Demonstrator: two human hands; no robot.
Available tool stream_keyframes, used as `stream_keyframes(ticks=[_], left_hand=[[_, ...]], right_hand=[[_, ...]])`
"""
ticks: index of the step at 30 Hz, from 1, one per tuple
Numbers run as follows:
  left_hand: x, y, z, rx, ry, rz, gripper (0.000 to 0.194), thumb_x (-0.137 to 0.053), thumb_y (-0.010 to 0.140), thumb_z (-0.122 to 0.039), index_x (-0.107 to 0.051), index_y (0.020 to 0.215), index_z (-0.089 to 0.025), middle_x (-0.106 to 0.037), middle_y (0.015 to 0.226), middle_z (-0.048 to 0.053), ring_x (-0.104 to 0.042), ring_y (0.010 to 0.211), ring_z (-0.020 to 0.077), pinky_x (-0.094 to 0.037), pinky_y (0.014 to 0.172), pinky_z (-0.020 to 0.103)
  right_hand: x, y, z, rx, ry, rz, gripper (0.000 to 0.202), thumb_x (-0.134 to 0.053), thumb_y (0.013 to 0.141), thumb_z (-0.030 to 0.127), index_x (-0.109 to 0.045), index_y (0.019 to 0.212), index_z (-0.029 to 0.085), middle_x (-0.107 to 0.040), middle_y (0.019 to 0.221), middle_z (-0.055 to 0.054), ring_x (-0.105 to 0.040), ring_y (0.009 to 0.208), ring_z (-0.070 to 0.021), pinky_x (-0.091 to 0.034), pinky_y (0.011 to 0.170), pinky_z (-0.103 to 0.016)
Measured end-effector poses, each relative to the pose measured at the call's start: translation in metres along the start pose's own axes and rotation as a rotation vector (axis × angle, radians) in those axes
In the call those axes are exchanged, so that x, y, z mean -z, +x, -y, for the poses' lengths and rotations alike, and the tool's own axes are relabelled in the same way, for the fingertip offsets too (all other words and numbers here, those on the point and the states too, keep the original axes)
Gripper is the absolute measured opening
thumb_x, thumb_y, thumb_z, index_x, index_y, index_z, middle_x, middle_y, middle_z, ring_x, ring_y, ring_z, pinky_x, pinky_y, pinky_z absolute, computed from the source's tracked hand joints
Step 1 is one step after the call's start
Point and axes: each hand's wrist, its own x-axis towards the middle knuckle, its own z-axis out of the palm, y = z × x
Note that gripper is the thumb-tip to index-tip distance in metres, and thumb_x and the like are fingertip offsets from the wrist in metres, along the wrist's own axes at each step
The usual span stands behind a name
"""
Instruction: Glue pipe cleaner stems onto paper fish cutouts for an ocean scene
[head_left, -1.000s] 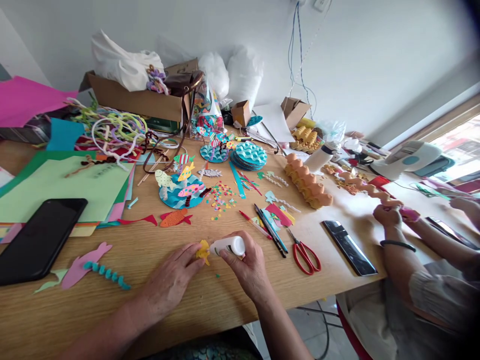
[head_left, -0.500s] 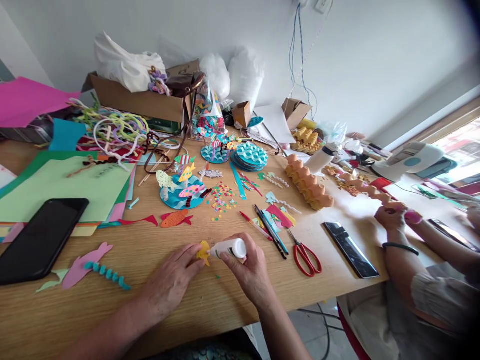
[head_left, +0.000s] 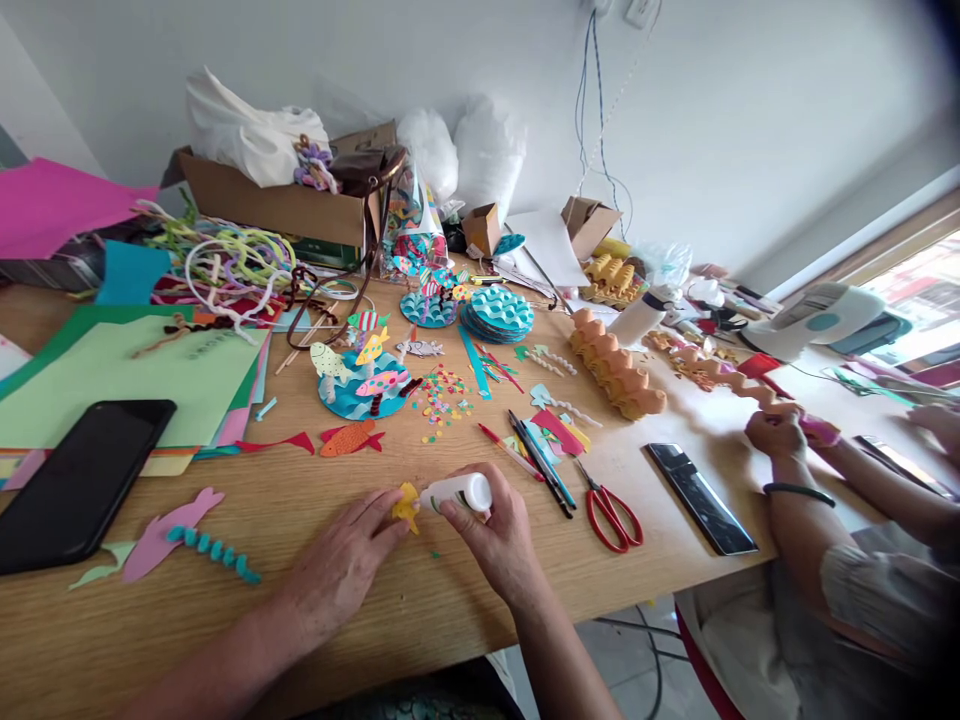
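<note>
My right hand (head_left: pixel 499 535) is wrapped round a white glue bottle (head_left: pixel 457 492), tipped on its side with its nozzle pointing left. The nozzle meets a small yellow paper fish (head_left: pixel 406 507) on the wooden table (head_left: pixel 315 660). The fingertips and thumb of my left hand (head_left: pixel 349 550) hold that fish by its left side and partly cover it. Above the hands lie an orange paper fish (head_left: pixel 349 438) and scattered round confetti (head_left: pixel 444 395). A blue wavy disc (head_left: pixel 349 400) with several paper fish standing on it is farther back.
Red-handled scissors (head_left: pixel 613 518), pens (head_left: pixel 540 465) and a phone (head_left: pixel 701 500) lie to the right. On the left are a black phone (head_left: pixel 90 480), a pink paper fish (head_left: pixel 169 535) and coloured paper sheets (head_left: pixel 112 375). Another person's hands (head_left: pixel 780 432) work at the far right.
Both of my hands, the glue bottle and the yellow fish stay almost where they were. The view has shifted very slightly, and the other person's hands have moved a little.
</note>
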Motion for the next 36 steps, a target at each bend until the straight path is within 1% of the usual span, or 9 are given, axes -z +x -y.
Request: stream_keyframes(ticks=[4, 8, 13, 16, 21, 26, 29, 33, 36], left_hand=[[0.007, 0.004, -0.004, 0.008, 0.023, 0.027, 0.033, -0.045, 0.086, -0.01, -0.059, 0.113, -0.024, -0.051, 0.13, 0.007, -0.046, 0.119, 0.0236, -0.042, 0.098, 0.041], [0.017, 0.009, -0.008, 0.004, 0.022, 0.066, 0.037, -0.043, 0.083, -0.004, -0.06, 0.111, -0.021, -0.052, 0.128, 0.01, -0.048, 0.117, 0.0241, -0.043, 0.097, 0.041], [0.018, 0.011, -0.007, 0.006, -0.004, 0.03, 0.04, -0.041, 0.08, 0.0, -0.062, 0.106, -0.024, -0.057, 0.121, 0.006, -0.05, 0.114, 0.0207, -0.044, 0.096, 0.039], [0.019, 0.014, -0.007, -0.001, 0.011, 0.012, 0.04, -0.042, 0.076, 0.003, -0.063, 0.1, -0.022, -0.059, 0.113, 0.007, -0.053, 0.108, 0.0215, -0.047, 0.092, 0.04], [0.023, 0.021, -0.01, -0.024, -0.021, -0.013, 0.041, -0.041, 0.072, 0.004, -0.063, 0.096, -0.021, -0.061, 0.109, 0.008, -0.056, 0.103, 0.021, -0.049, 0.089, 0.037], [0.014, 0.017, -0.007, -0.018, 0.012, -0.058, 0.048, -0.041, 0.068, 0.007, -0.062, 0.098, -0.023, -0.061, 0.109, 0.006, -0.056, 0.104, 0.0215, -0.049, 0.09, 0.037], [0.007, 0.012, -0.002, -0.027, 0.041, -0.053, 0.053, -0.041, 0.067, 0.007, -0.061, 0.103, -0.025, -0.061, 0.113, 0.005, -0.055, 0.106, 0.0219, -0.048, 0.091, 0.038], [0.002, 0.005, 0.004, -0.019, 0.039, -0.02, 0.055, -0.041, 0.068, 0.005, -0.06, 0.108, -0.028, -0.058, 0.122, 0.002, -0.052, 0.111, 0.0209, -0.045, 0.095, 0.037], [0.001, 0.002, 0.006, -0.017, 0.035, 0.0, 0.056, -0.041, 0.069, 0.004, -0.06, 0.11, -0.028, -0.057, 0.124, 0.002, -0.052, 0.113, 0.0203, -0.044, 0.095, 0.036]], right_hand=[[0.0, 0.0, -0.007, -0.077, 0.202, -0.029, 0.023, -0.065, 0.073, 0.037, -0.055, 0.08, 0.018, -0.058, 0.071, 0.001, -0.052, 0.065, -0.0132, -0.039, 0.057, -0.023], [-0.003, -0.001, -0.02, -0.198, 0.558, -0.177, 0.024, -0.07, 0.069, 0.035, -0.053, 0.076, 0.018, -0.054, 0.066, 0.004, -0.049, 0.061, -0.0103, -0.04, 0.056, -0.021], [-0.006, 0.003, -0.028, -0.31, 0.989, -0.3, 0.022, -0.07, 0.069, 0.03, -0.054, 0.081, 0.02, -0.055, 0.07, 0.005, -0.051, 0.059, -0.0084, -0.043, 0.053, -0.018], [-0.002, 0.004, -0.025, -0.341, 1.182, -0.292, 0.024, -0.072, 0.067, 0.026, -0.053, 0.082, 0.023, -0.056, 0.066, 0.007, -0.052, 0.054, -0.0077, -0.044, 0.048, -0.016], [0.012, 0.003, -0.023, -0.359, 1.291, -0.109, 0.022, -0.074, 0.064, 0.025, -0.055, 0.075, 0.019, -0.064, 0.068, 0.001, -0.061, 0.06, -0.0116, -0.049, 0.054, -0.018], [0.016, 0.004, -0.031, -0.512, 1.437, -0.048, 0.03, -0.078, 0.06, 0.033, -0.062, 0.08, 0.017, -0.067, 0.068, -0.001, -0.061, 0.059, -0.0106, -0.05, 0.055, -0.018], [0.016, 0.006, -0.032, -0.482, 1.479, -0.002, 0.032, -0.074, 0.066, 0.039, -0.064, 0.085, 0.017, -0.065, 0.066, -0.001, -0.057, 0.055, -0.0088, -0.05, 0.056, -0.019], [0.021, 0.008, -0.03, -0.402, 1.483, -0.01, 0.04, -0.078, 0.062, 0.026, -0.062, 0.097, 0.02, -0.067, 0.084, -0.001, -0.058, 0.062, -0.0073, -0.05, 0.063, -0.018], [0.028, 0.011, -0.03, -0.413, 1.439, -0.023, 0.042, -0.079, 0.057, 0.017, -0.062, 0.095, 0.02, -0.066, 0.088, -0.001, -0.06, 0.069, -0.0091, -0.051, 0.066, -0.019]])
